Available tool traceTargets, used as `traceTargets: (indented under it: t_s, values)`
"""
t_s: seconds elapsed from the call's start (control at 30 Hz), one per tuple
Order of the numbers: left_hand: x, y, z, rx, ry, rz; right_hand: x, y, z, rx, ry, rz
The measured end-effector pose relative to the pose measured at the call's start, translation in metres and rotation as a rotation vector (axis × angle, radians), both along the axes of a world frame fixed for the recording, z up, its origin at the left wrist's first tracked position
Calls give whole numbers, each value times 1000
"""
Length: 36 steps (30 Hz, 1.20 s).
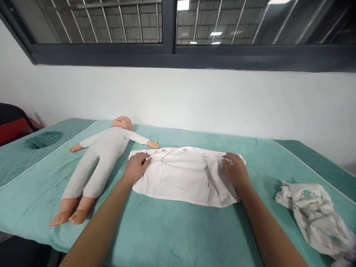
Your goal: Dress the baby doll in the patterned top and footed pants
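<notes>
white garment (182, 181), lying spread on the green cover (180, 237) between two bare hands, its label (184, 150) at the middle of the far edge. from left to right: a black and red object (13, 128), cut off by the frame. next, a doll (107, 144) in a pale suit lies on its back, head toward the white wall (200, 100); its place to one side probably gives the garment room to lie flat. one doll hand ends just beside the garment's far edge; contact cannot be told. the left hand (137, 167) rests on the garment's left upper part, thumb and fingers narrowly parted; whether cloth is pinched between them cannot be told. the right hand (236, 170) rests on the opposite upper part, its gap likewise narrow and its hold on the cloth uncertain. so wide a placing appears to serve to hold the piece stretched and level. at far right, a crumpled printed cloth (314, 211) lies well apart from the garment, seemingly out of the hands' way.
</notes>
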<state>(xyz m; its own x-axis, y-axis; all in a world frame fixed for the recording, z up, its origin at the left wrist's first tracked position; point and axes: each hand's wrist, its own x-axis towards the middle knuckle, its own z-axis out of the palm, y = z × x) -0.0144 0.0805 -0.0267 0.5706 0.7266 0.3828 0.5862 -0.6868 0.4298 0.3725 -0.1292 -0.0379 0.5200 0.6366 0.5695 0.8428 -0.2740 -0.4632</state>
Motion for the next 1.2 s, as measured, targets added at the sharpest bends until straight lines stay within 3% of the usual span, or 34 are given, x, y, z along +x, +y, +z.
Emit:
traceTargets:
  t_s: [0.13,0.23,0.33,0.4,0.43,0.6,0.7,0.8,0.9,1.0,1.1,1.2]
  values:
    - [1,0,4,-41,-68,-8,-25,-3,21,60,-5,16]
    - [3,-7,7,18,-66,-20,-73,6,44,63,83,214]
    - [5,-14,12,-58,-134,47,-135,34,58,-215,140,574]
    - [7,-18,15,-194,-232,88,-171,62,58,-400,64,731]
    - [7,-19,17,-268,-293,91,-185,77,56,-445,44,746]
    - [7,-31,24,-717,-634,8,-211,137,37,-446,91,535]
    - [9,-43,29,-1060,-702,-165,-208,157,27,-478,161,400]
    - [10,-46,32,-1238,-769,-237,-206,171,21,-508,223,349]
    - [7,-39,31,-1179,-900,-71,-203,180,18,-503,272,336]
    - [2,-30,26,-955,-806,134,-194,178,18,-468,329,369]
    - [1,-28,21,-689,-634,185,-185,166,21,-414,392,447]
    - [1,-30,18,-592,-598,186,-185,154,27,-326,404,504]
